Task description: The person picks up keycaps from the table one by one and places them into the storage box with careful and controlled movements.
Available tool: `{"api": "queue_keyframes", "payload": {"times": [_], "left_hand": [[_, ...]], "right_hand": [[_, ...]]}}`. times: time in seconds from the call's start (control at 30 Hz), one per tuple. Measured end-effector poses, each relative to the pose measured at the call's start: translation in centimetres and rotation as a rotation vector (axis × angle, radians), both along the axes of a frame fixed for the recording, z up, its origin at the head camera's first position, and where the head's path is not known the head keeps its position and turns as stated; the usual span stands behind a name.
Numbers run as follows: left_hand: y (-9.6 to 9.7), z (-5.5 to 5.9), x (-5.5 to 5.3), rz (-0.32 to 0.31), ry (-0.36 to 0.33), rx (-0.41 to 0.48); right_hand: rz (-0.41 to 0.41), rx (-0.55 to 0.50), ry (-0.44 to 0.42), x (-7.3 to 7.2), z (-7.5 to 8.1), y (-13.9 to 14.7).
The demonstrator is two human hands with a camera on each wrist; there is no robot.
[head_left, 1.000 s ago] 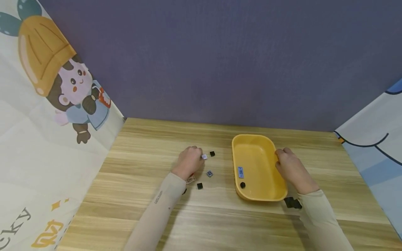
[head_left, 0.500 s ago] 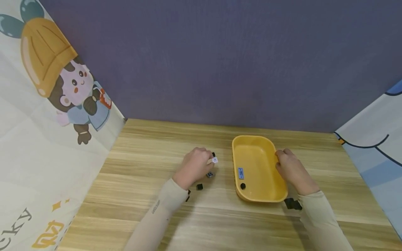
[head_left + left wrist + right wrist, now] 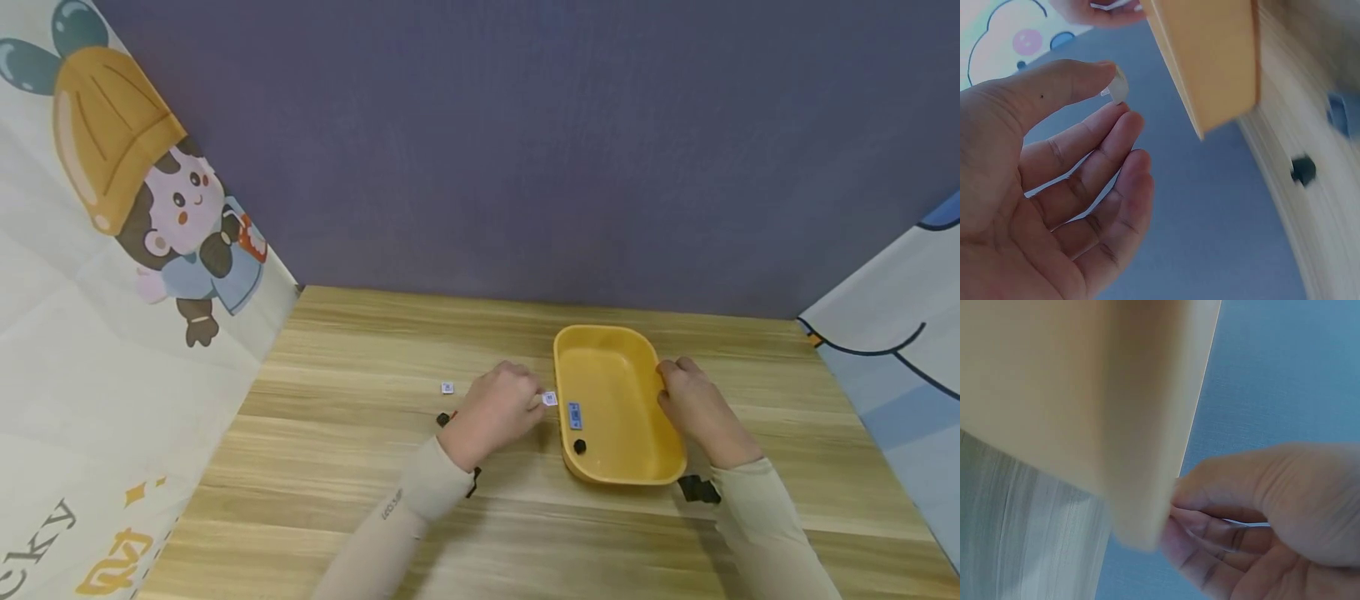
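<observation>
Between thumb and forefinger, my left hand [image 3: 501, 410] pinches a small pale piece [image 3: 1119, 86] with a white printed square face. It is held just left of the rim of a yellow plastic tray [image 3: 609, 479]. On the tray's right side, my right hand [image 3: 693, 408] grips the rim with thumb and fingers. Inside the tray lie a blue printed rectangular piece [image 3: 575, 416] and a small black piece [image 3: 580, 447], both near the left wall.
A white printed square [image 3: 447, 387] and a black piece [image 3: 442, 419] lie left of my left hand. Another dark piece [image 3: 473, 482] shows by the left cuff. Black flat pieces [image 3: 699, 489] lie beside the right sleeve. A dark wall [image 3: 525, 167] rises behind the table.
My left hand has moved right with the white-faced piece, from among the loose pieces to the tray's left rim. The right hand and tray stay put.
</observation>
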State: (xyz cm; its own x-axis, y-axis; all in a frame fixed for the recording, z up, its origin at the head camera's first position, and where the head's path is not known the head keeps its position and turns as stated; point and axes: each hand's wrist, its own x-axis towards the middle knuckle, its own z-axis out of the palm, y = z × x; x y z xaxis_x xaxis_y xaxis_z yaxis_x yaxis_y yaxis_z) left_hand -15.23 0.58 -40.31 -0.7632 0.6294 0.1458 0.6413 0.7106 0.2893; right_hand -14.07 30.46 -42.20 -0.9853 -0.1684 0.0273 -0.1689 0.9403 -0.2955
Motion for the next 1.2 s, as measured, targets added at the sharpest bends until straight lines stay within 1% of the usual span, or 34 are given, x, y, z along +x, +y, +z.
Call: {"api": "queue_keyframes", "payload": {"times": [0.2, 0.27, 0.43, 0.57, 0.77, 0.87, 0.97, 1.2], "left_hand": [[1.9, -0.4, 0.6, -0.076, 0.028, -0.007], [2.3, -0.5, 0.8, -0.087, 0.036, -0.019], [2.9, -0.6, 1.1, -0.088, 0.041, -0.044], [3.0, -0.7, 1.2, -0.092, 0.035, -0.034], [3.0, -1.3, 1.1, -0.098, 0.03, -0.021], [2.7, -1.5, 0.9, -0.085, 0.036, -0.022], [2.2, -1.6, 0.7, -0.054, 0.05, -0.038], [0.5, -2.5, -0.6, 0.036, 0.063, -0.07]], "right_hand": [[0.004, 0.005, 0.013, 0.1, -0.1, -0.1], [0.005, 0.006, 0.014, 0.1, -0.1, -0.2], [0.007, 0.007, 0.01, 0.1, -0.1, -0.2], [0.007, 0.004, 0.004, 0.1, 0.0, -0.1], [0.005, 0.006, 0.006, 0.1, 0.0, -0.2], [0.0, 0.007, -0.001, 0.1, -0.1, -0.1], [-0.004, 0.009, -0.001, 0.1, -0.1, -0.1], [-0.009, 0.019, 0.019, 0.1, 0.0, -0.2]]}}
